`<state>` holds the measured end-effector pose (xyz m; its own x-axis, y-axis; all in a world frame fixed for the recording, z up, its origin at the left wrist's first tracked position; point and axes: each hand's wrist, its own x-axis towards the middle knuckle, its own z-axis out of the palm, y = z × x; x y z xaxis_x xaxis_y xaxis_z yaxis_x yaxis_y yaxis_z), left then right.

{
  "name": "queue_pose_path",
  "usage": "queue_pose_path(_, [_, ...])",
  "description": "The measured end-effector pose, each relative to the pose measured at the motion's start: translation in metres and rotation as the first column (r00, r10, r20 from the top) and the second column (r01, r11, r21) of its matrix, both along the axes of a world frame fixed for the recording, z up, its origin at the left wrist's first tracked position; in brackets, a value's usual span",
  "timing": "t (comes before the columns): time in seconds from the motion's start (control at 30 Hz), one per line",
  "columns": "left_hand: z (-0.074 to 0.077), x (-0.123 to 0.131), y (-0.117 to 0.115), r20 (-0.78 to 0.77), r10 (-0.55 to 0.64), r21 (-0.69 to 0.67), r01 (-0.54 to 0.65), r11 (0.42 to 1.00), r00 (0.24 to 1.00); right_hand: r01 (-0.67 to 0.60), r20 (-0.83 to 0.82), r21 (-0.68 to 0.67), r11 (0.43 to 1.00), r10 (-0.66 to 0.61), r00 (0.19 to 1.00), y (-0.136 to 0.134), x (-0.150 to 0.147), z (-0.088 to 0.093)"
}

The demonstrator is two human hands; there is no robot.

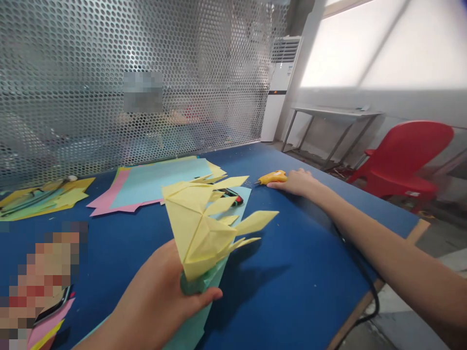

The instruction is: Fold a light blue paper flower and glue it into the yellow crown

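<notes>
My left hand [160,291] is closed around the green base of a folded yellow paper piece [204,223], which has several pointed petals sticking out to the right. Farther off, my right hand [297,182] is wrapped round a yellow glue gun [273,178] near the table's far right edge, its nozzle pointing left. A light green paper sheet [219,272] lies beneath the yellow piece. Behind the petals, a dark and red tool [233,196] is partly hidden.
Pink, yellow and light blue sheets [149,182] are stacked at the back of the blue table [284,287]. More coloured paper [69,198] lies at the left. A black cable [361,267] passes under my right arm. A red chair [412,150] stands beyond the table.
</notes>
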<state>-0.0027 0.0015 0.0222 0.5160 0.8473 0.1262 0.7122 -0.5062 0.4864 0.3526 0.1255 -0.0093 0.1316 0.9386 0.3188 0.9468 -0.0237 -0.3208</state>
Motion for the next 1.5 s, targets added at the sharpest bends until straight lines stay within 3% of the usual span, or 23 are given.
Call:
queue_pose_path(0.13, [-0.006,-0.003,0.005,-0.032,0.005,0.017,-0.005,1.0,0.999,0.181,0.065,-0.285,0.941,-0.169,0.983,0.004,-0.003,0.002])
queue_pose_path(0.27, [-0.008,-0.001,0.007,-0.042,0.023,0.039,-0.021,0.999,0.999,0.194,0.059,-0.458,0.867,-0.188,0.98,0.006,-0.006,0.014])
queue_pose_path(0.43, [-0.009,0.002,0.007,0.012,0.054,0.085,-0.055,0.995,0.998,0.152,-0.037,-0.519,0.841,-0.199,0.979,0.0,-0.002,0.022])
queue_pose_path(0.57, [-0.012,-0.002,0.009,0.107,0.084,0.102,-0.095,0.99,0.991,0.042,-0.175,-0.532,0.846,-0.158,0.972,-0.009,0.002,0.024])
queue_pose_path(0.73, [-0.009,-0.005,0.011,0.168,0.153,0.126,-0.176,0.976,0.974,-0.001,-0.312,-0.401,0.916,-0.136,0.94,-0.015,0.003,0.026])
queue_pose_path(0.87, [-0.002,-0.009,0.014,0.201,0.193,0.138,-0.223,0.965,0.96,-0.009,-0.41,-0.212,0.977,-0.08,0.909,-0.015,-0.004,0.032])
queue_pose_path(1.0, [-0.001,-0.011,0.017,0.235,0.228,0.119,-0.261,0.958,0.945,-0.002,-0.444,-0.038,0.999,-0.015,0.896,-0.021,-0.019,0.033])
queue_pose_path(1.13, [-0.002,-0.01,0.017,0.243,0.269,0.083,-0.296,0.952,0.932,0.013,-0.456,0.132,0.991,0.049,0.889,-0.031,-0.04,0.024])
queue_pose_path(1.3, [-0.001,-0.01,0.018,0.22,0.357,0.061,-0.378,0.924,0.908,0.037,-0.476,0.347,0.937,0.142,0.868,-0.041,-0.063,0.015])
queue_pose_path(1.5, [-0.007,-0.011,0.018,0.24,0.372,0.074,-0.399,0.914,0.897,-0.052,-0.402,0.441,0.896,0.249,0.881,-0.061,-0.083,0.012])
